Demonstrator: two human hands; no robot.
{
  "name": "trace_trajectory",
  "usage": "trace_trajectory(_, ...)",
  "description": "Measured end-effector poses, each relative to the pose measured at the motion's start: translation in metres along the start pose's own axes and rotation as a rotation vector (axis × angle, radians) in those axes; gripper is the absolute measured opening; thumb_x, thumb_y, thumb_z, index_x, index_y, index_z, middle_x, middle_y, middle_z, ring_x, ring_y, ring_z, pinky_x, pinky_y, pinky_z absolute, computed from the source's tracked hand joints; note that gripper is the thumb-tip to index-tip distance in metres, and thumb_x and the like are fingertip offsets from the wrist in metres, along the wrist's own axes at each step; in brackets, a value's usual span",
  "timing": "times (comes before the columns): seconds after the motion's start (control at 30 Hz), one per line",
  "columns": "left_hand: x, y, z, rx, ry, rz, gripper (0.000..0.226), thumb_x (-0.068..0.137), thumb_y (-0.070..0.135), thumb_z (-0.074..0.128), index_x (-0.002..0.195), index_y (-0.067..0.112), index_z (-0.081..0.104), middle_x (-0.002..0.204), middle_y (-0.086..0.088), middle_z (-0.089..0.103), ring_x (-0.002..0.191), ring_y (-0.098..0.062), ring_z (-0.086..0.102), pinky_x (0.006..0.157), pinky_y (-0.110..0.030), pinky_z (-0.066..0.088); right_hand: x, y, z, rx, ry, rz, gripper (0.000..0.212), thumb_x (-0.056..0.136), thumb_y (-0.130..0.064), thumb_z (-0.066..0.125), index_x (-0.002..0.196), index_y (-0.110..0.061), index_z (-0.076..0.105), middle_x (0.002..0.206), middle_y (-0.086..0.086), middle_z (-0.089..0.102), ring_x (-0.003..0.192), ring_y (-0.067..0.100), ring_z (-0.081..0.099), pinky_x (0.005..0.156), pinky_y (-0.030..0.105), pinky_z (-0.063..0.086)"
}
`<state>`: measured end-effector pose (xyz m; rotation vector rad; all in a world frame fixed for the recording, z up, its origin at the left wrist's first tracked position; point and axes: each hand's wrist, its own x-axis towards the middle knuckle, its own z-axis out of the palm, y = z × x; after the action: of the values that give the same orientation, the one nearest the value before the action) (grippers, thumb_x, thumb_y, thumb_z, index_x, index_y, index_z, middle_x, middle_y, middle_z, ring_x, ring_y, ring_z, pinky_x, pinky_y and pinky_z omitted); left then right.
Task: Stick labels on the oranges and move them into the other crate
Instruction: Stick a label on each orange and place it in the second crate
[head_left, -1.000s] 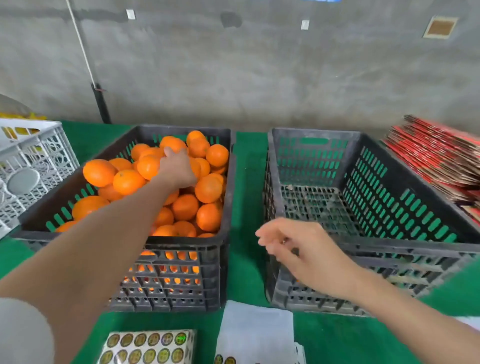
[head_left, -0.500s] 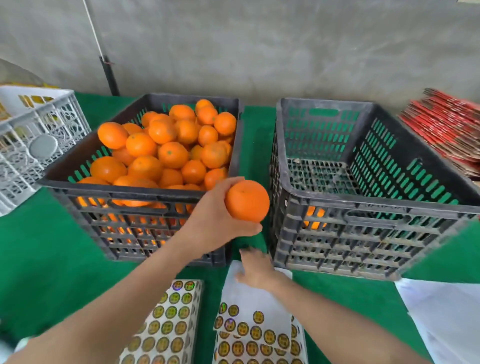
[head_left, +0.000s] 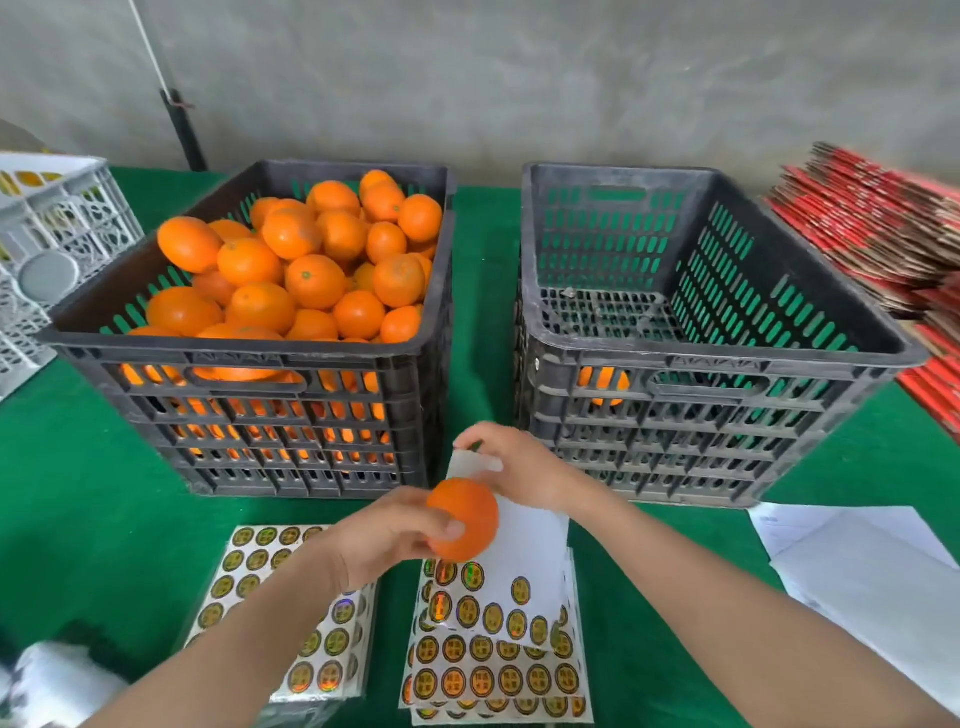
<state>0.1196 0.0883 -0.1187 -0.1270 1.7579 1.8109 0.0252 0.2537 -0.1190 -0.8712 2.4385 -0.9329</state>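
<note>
Nestling in left grip (head_left: 384, 535), orange (head_left: 464, 518)

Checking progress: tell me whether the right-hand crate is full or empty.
Nearly empty. The right-hand crate shows a bare slotted floor, and only one orange is visible, through its front wall.

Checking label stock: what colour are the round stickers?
The stickers are gold with dark rims; head view.

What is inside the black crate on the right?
One orange shows through the near wall's slots of the right crate, toward its left end. The far floor holds no oranges. The near wall hides the rest of the floor.
</note>
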Motion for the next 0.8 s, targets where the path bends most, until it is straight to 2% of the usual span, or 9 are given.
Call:
trace_trajectory(0.07, 0.005, 0.000, 0.006, -0.130, 0.060, -0.004, 0.074, 0.046, 0.040, 0.078, 0.113, 0.010, 0.063, 0.107, -0.008, 0.071, 0.096, -0.021, 0.068, 0.079, -0.027, 0.054, -0.015, 0.001, 0.002, -0.043, 0.259, -0.005, 0.040, 0.090, -0.010, 0.059, 0.129, -0.011, 0.050, 0.123, 0.007, 0.055, 0.115, 0.017, 0.049, 0.099, 0.023, 0.036)
trace_trajectory(0.13, 0.007, 0.000, 0.008, -0.241, 0.117, 0.003, 0.075, 0.045, 0.039, 0.077, 0.112, 0.010, 0.062, 0.103, -0.010, 0.072, 0.089, -0.022, 0.070, 0.077, -0.032, 0.057, -0.036, 0.000, 0.007, -0.088, 0.562, -0.065, 0.026, 0.088, -0.003, 0.059, 0.114, -0.006, 0.060, 0.112, 0.008, 0.058, 0.104, 0.016, 0.051, 0.090, 0.020, 0.037)
trace_trajectory(0.17, 0.008, 0.001, 0.009, -0.275, 0.136, 0.005, 0.077, 0.044, 0.040, 0.077, 0.113, 0.010, 0.061, 0.100, -0.009, 0.073, 0.085, -0.022, 0.070, 0.075, -0.033, 0.057, -0.047, -0.001, 0.012, -0.090, 0.623, -0.103, 0.017, 0.086, 0.000, 0.060, 0.101, -0.006, 0.066, 0.100, 0.006, 0.061, 0.092, 0.011, 0.052, 0.081, 0.018, 0.038)
trace_trajectory(0.23, 0.007, 0.002, 0.012, -0.309, 0.153, 0.007, 0.079, 0.044, 0.040, 0.076, 0.114, 0.010, 0.058, 0.088, -0.006, 0.073, 0.074, -0.019, 0.070, 0.065, -0.032, 0.057, -0.068, -0.006, 0.023, -0.080, 0.545, -0.144, 0.010, 0.083, -0.004, 0.064, 0.088, -0.009, 0.070, 0.083, -0.005, 0.060, 0.074, -0.002, 0.047, 0.070, 0.011, 0.037)
trace_trajectory(0.33, 0.009, 0.002, 0.017, -0.363, 0.157, 0.011, 0.076, 0.046, 0.039, 0.077, 0.113, 0.010, 0.058, 0.086, -0.007, 0.072, 0.072, -0.020, 0.068, 0.063, -0.031, 0.054, -0.080, -0.007, 0.040, -0.077, 0.415, -0.090, 0.014, 0.085, -0.020, 0.066, 0.096, -0.014, 0.072, 0.087, -0.011, 0.056, 0.077, -0.004, 0.046, 0.076, 0.003, 0.032)
trace_trajectory(0.47, 0.012, -0.001, 0.024, -0.422, 0.154, -0.005, 0.079, 0.049, 0.037, 0.078, 0.120, 0.010, 0.059, 0.108, -0.015, 0.069, 0.091, -0.028, 0.065, 0.080, -0.038, 0.053, -0.084, -0.006, 0.046, -0.142, 0.441, -0.012, 0.013, 0.084, -0.023, 0.067, 0.093, -0.015, 0.074, 0.094, -0.002, 0.062, 0.086, 0.010, 0.053, 0.081, 0.016, 0.039)
trace_trajectory(0.57, 0.015, -0.002, 0.027, -0.447, 0.176, -0.040, 0.077, 0.054, 0.033, 0.078, 0.124, 0.008, 0.057, 0.115, -0.019, 0.065, 0.092, -0.030, 0.063, 0.086, -0.041, 0.051, -0.090, -0.005, 0.050, -0.237, 0.475, -0.094, 0.003, 0.076, -0.012, 0.075, 0.076, -0.011, 0.072, 0.083, 0.003, 0.064, 0.080, 0.021, 0.061, 0.073, 0.026, 0.048)
trace_trajectory(0.67, 0.016, -0.003, 0.030, -0.463, 0.186, -0.082, 0.069, 0.062, 0.028, 0.075, 0.125, 0.009, 0.055, 0.112, -0.018, 0.065, 0.084, -0.027, 0.065, 0.077, -0.037, 0.053, -0.094, -0.003, 0.053, -0.293, 0.567, -0.196, 0.012, 0.067, -0.006, 0.079, 0.065, -0.012, 0.069, 0.071, 0.001, 0.062, 0.066, 0.018, 0.060, 0.060, 0.024, 0.048)
trace_trajectory(0.8, 0.017, -0.008, 0.028, -0.508, 0.180, -0.124, 0.067, 0.064, 0.021, 0.079, 0.125, 0.009, 0.054, 0.115, -0.019, 0.064, 0.083, -0.027, 0.067, 0.069, -0.035, 0.055, -0.098, -0.001, 0.056, -0.262, 0.598, -0.314, 0.013, 0.068, -0.001, 0.078, 0.065, -0.009, 0.068, 0.068, 0.000, 0.060, 0.061, 0.016, 0.057, 0.058, 0.024, 0.047)
